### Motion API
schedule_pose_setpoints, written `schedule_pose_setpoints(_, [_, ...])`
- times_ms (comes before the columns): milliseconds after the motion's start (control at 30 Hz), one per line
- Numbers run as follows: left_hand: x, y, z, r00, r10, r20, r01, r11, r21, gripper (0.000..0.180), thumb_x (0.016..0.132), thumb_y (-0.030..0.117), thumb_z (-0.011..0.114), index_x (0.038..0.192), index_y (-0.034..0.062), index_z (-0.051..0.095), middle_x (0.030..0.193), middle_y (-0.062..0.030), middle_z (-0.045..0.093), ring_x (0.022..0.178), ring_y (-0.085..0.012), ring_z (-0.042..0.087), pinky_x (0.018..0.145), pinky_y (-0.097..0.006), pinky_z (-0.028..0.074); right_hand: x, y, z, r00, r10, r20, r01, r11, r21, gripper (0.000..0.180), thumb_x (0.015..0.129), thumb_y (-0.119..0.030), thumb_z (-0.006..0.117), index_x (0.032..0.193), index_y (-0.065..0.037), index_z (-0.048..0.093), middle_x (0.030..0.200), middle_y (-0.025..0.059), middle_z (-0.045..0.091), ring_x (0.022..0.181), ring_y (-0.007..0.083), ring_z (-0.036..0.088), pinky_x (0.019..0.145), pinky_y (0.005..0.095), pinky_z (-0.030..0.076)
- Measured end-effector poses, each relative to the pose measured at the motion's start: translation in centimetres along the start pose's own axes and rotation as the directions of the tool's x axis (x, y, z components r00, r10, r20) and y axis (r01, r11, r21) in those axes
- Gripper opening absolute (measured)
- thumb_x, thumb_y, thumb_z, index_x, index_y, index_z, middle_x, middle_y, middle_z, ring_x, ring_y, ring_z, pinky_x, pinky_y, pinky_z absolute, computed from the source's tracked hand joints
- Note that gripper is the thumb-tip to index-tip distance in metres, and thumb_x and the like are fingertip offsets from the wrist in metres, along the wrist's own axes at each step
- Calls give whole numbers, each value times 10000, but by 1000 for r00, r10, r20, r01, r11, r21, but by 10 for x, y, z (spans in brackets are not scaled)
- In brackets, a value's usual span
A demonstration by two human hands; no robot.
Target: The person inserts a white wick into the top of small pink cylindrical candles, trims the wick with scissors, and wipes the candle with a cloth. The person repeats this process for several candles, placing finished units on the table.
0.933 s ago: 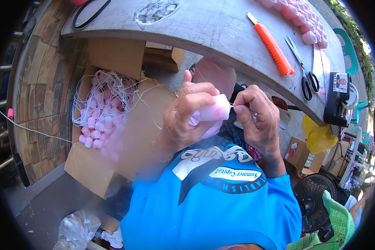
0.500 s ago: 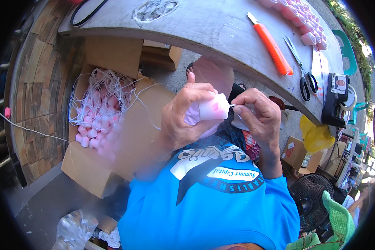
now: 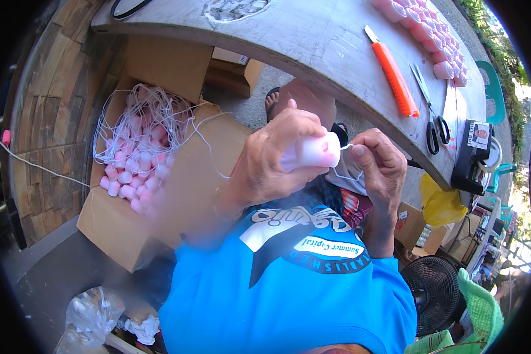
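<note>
My left hand (image 3: 280,153) is wrapped around a white and pink candle (image 3: 321,151), which lies on its side above my lap with one flat end turned to the right. From that end a white wick (image 3: 346,146) runs to my right hand (image 3: 379,162). Thumb and forefinger of the right hand pinch the wick a short way off the candle. More white string hangs below the right fingers. The far end of the candle is hidden inside my left palm.
Left of me, an open cardboard box (image 3: 109,233) holds many small pink candles (image 3: 137,171) and tangled white wicks (image 3: 150,106). The grey table (image 3: 318,44) carries an orange cutter knife (image 3: 393,76), scissors (image 3: 432,115), rows of pink candles (image 3: 433,38) and a black tape dispenser (image 3: 472,156). A fan (image 3: 433,289) stands at right.
My right hand has moved a little right, away from the candle, and more wick shows between them. The candle has shifted slightly right, still in my left hand. The view has shifted slightly.
</note>
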State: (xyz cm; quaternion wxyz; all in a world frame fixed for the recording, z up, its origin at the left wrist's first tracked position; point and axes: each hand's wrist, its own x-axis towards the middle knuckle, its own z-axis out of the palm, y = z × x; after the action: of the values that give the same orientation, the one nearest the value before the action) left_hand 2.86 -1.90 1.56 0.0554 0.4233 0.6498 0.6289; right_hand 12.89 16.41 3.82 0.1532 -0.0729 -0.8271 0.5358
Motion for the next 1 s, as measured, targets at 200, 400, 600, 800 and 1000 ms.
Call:
schedule_pose_setpoints(200, [-19,15,-5,906,-407,-117,346,872,-346,555,707,-33,739,1209,31,512,1175,-123,551,1079,-198,571,935,-305,469,14,1,-68,842,-48,-538,-5,995,-97,162,921,14,491,959,-34,641,682,8,587,616,65,512,553,218,405])
schedule_pose_setpoints(400, [-15,-8,-2,911,-407,-73,393,907,-149,489,745,19,715,1200,26,535,1064,-83,595,926,-149,588,848,-261,466,26,28,-182,795,-231,-562,-398,501,-769,185,881,-69,527,915,-31,705,847,142,703,780,250,699,692,370,532])
schedule_pose_setpoints(600, [-8,-3,14,879,-476,5,439,807,-394,502,750,44,720,1212,24,527,1066,-78,588,936,-148,589,830,-260,473,76,65,-221,751,224,-621,-642,26,-766,246,839,-244,610,952,-54,719,907,192,701,875,321,698,787,429,542])
schedule_pose_setpoints(800, [-8,-19,17,918,-397,0,284,657,-698,467,866,161,664,1267,27,464,1122,-115,551,1006,-194,586,993,-430,474,80,104,-222,768,55,-638,-640,44,-767,270,819,-208,554,939,-15,698,943,210,693,871,352,698,751,469,553])
schedule_pose_setpoints(1000, [5,-26,6,884,-412,219,208,-74,-975,417,1007,229,455,1355,8,395,1194,-227,511,1068,-342,578,1073,-536,394,22,48,-174,692,-393,-606,-446,427,-787,129,909,-93,537,999,-49,619,861,170,682,786,370,676,654,426,525])
